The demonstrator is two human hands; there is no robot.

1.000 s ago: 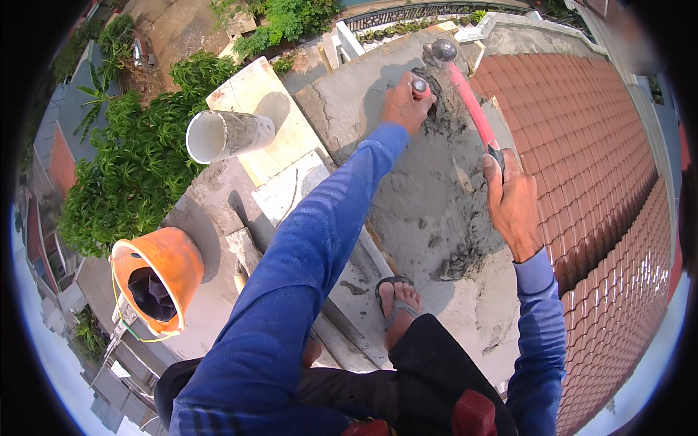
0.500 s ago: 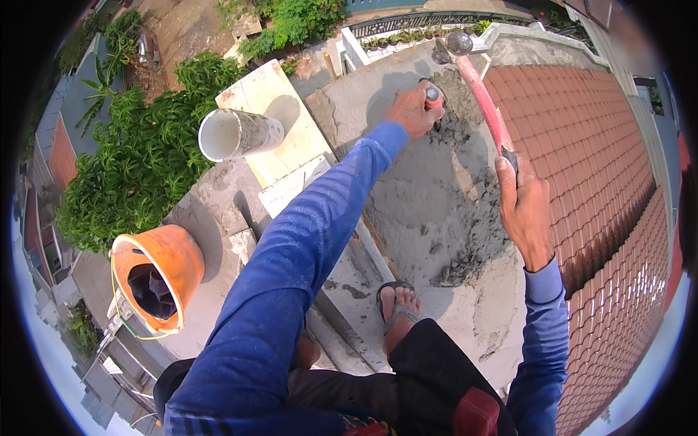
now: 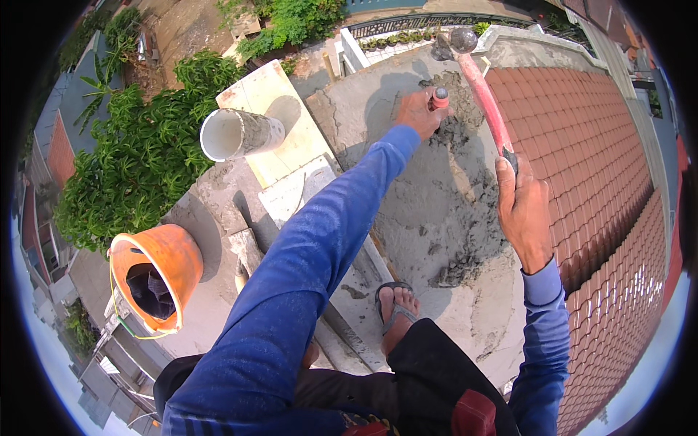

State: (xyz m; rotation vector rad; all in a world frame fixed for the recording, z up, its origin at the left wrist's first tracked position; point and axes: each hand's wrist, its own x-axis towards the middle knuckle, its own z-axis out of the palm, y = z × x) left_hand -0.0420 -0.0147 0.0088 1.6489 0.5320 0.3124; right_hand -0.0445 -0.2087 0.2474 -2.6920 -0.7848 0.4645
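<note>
My left hand [image 3: 419,112] is wrapped round a short red-handled tool with a metal cap [image 3: 439,97], held down on the grey concrete at a patch of wet dark mortar [image 3: 456,136]. My right hand [image 3: 525,211] grips the dark lower end of a hammer [image 3: 486,109] with a worn pink handle. The hammer's rounded metal head is up and to the right of the tool in my left hand, apart from it. More lumpy mortar lies on the surface in front of my sandalled foot [image 3: 396,305].
An orange bucket [image 3: 182,265] with dark contents stands lower left. A mortar-stained white pipe [image 3: 258,138] stands on pale boards [image 3: 247,83]; a trowel [image 3: 240,272] lies below. Red roof tiles [image 3: 574,160] fill the right; foliage [image 3: 123,160] and low ground lie beyond the left edge.
Both hands, with their tools, have shifted rightward in the view since a second ago. The hammer head has risen toward the top of the picture and stays apart from the held tool.
</note>
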